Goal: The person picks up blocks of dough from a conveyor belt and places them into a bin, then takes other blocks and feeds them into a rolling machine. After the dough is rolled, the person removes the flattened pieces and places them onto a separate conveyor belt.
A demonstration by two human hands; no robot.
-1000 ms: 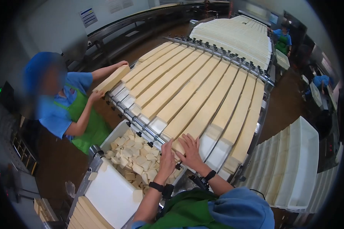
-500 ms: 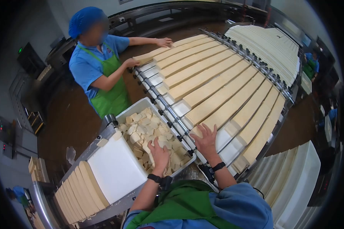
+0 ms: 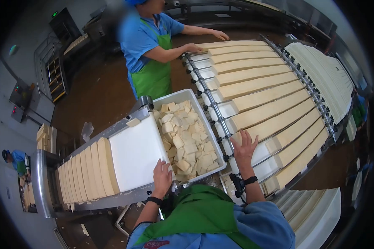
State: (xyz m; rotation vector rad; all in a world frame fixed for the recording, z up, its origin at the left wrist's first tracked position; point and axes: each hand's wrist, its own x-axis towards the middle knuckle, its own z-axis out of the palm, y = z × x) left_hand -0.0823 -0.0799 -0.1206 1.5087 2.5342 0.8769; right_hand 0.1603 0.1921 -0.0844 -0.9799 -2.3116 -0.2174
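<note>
My right hand point(image 3: 244, 150) is open, fingers spread, at the near end of a long cream-coloured slab point(image 3: 270, 108) on the wide conveyor. Its fingertips overlap that slab's end; more slabs lie side by side in lanes divided by thin metal rods. My left hand point(image 3: 163, 178) is open too, with its fingers stretched over the near corner of the white belt point(image 3: 137, 153). Just beyond it stands a white bin point(image 3: 218, 146) full of pale offcut pieces point(image 3: 189, 141). Nothing shows in either hand.
Across the conveyor a co-worker point(image 3: 149, 50) has both hands at the farthest slab. Cut slabs point(image 3: 87, 170) stand in a row on the left belt. A metal bar with black clamps point(image 3: 214, 106) crosses the lanes. Stacked white trays point(image 3: 320, 216) are at lower right.
My left hand has moved from over the bin's offcuts to the corner of the white belt. My right hand stays near the slab ends. The camera view has turned left.
</note>
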